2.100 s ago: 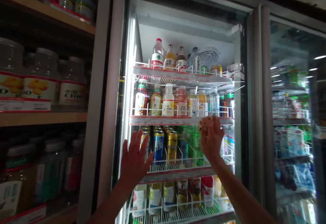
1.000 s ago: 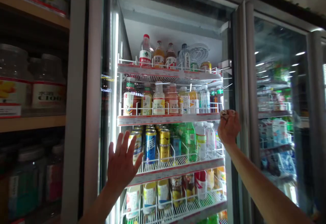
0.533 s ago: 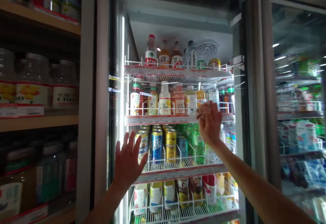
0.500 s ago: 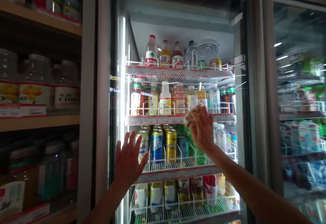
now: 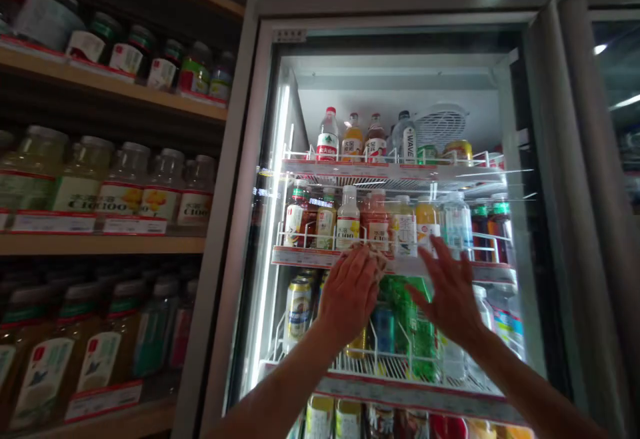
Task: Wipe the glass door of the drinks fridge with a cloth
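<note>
Cloth (image 5: 376,260) sits under the left hand's (image 5: 350,289) flat fingertips on the glass door (image 5: 400,79); right hand (image 5: 450,296) splays empty.

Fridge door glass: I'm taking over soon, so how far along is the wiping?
Done: hard to tell; the glass door shows no clear wiped or unwiped patches. In hand: the left hand presses a cloth on the glass at mid-height, before the cans, the right hand flat beside it. Left: possibly top and bottom, though nothing marks them.
</note>
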A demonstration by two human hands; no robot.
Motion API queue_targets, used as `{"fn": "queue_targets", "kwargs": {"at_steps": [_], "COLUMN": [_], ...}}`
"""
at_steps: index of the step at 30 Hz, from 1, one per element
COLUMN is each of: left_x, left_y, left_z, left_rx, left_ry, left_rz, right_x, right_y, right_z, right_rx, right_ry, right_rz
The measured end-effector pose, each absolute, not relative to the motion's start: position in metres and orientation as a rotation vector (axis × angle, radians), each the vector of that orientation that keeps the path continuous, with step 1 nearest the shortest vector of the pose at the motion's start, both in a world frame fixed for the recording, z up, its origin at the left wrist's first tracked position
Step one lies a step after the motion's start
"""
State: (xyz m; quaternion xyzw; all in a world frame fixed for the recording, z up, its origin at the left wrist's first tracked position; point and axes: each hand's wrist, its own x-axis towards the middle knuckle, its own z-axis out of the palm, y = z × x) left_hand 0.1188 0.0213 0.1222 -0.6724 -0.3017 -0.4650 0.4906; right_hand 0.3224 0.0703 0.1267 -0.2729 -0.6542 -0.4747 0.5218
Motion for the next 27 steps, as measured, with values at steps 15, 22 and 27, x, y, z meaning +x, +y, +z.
{"fn": "queue_targets", "kwargs": {"at_steps": [15, 22, 27], "left_x": [0.172, 0.105, 0.127], "left_y": [0.055, 0.05, 0.059], "left_z": [0.17, 0.241, 0.281], "left_rx": [-1.415, -1.247, -1.086], "left_ry": [-0.743, -0.881, -0.983], "left_rz": [-1.121, -1.193, -1.435], "right_x": [0.421, 0.422, 0.417], "right_y": [0.1, 0.097, 0.097], "right_z": [0.136, 0.139, 0.137], "right_rx": [-0.818, -0.816, -0.819], "right_ry": [-1.257, -1.296, -1.278], "right_rz": [-1.117, -1.112, -1.105]}}
